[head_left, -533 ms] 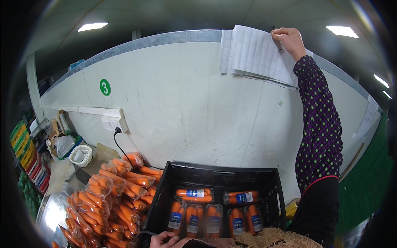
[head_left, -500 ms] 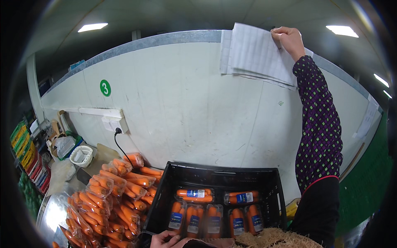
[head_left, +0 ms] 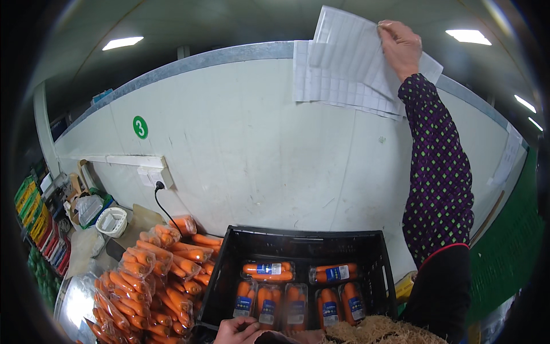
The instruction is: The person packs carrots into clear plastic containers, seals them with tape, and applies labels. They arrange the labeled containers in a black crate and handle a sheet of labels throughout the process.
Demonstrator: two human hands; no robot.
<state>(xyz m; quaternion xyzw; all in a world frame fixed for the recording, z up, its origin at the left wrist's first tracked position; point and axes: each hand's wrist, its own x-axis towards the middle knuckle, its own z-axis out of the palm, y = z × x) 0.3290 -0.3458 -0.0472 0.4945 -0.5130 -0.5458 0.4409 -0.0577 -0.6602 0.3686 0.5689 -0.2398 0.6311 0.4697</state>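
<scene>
My right hand [head_left: 400,49] is raised to the top of the white wall panel, pinching a sheet of paper [head_left: 344,46] between thumb and fingers. The lifted sheet tilts above other printed sheets [head_left: 326,86] that hang flat against the panel. Low in front, my left hand [head_left: 236,331] is by the near rim of a black plastic crate [head_left: 309,243], its fingers curled; what they grip, if anything, is hidden. Inside the crate lie several clear packs of carrots [head_left: 268,270] with blue labels, some lengthwise and two crosswise at the back.
Left of the crate, bagged carrots [head_left: 134,286] are heaped on a metal surface [head_left: 77,301]. A black cable runs down behind them from a wall socket [head_left: 153,176]. Farther left stand a white basket [head_left: 112,222] and stacked coloured crates [head_left: 40,215]. Fibrous tan material [head_left: 378,331] covers the near edge.
My right hand has risen slightly and lifted the sheet higher, uncovering more of the sheets beneath. The left hand stays near the crate's rim. The whole view has shifted a little.
</scene>
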